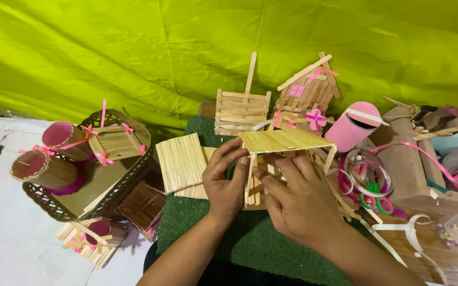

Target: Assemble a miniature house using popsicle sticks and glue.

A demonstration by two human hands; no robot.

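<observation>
Left hand [225,182] comes up from bottom centre, forearm angled up-right, wrist slightly bent. Thumb & fingers curl round the near-left corner of the stick panel [284,141], pinching its edge; fingertips on top by the corner, thumb lower on the upright sticks beneath.

Right hand [298,201] enters from bottom right, forearm diagonal up-left, back of hand toward camera. Fingers bent & close together, tips tucked under the panel against the stick frame [254,185]; can't tell if it pinches a stick or just presses, as the fingertips are hidden.

Panel = flat sheet of pale sticks glued side by side, lying roughly level like a roof over the frame. Long axis runs left-right, far-right end tipped slightly down; sticks themselves run along that axis. It sits just above both hands, between their fingertips, over the green mat [239,233].

Around the hands:
- Just left of L hand: loose stick sheet [181,161], flat on mat, long axis toward/away from the person.
- Beyond the hands: stick fence box [241,112] w/ one stick standing up, stick house [308,90] w/ pink trim.
- Right of R hand: pink cup [352,127] on its side, ribbon rolls, scissors [375,198] w/ pink & green handles.
- Well left: woven tray [102,185] holding pink-lined stick cups & a small stick box.
</observation>
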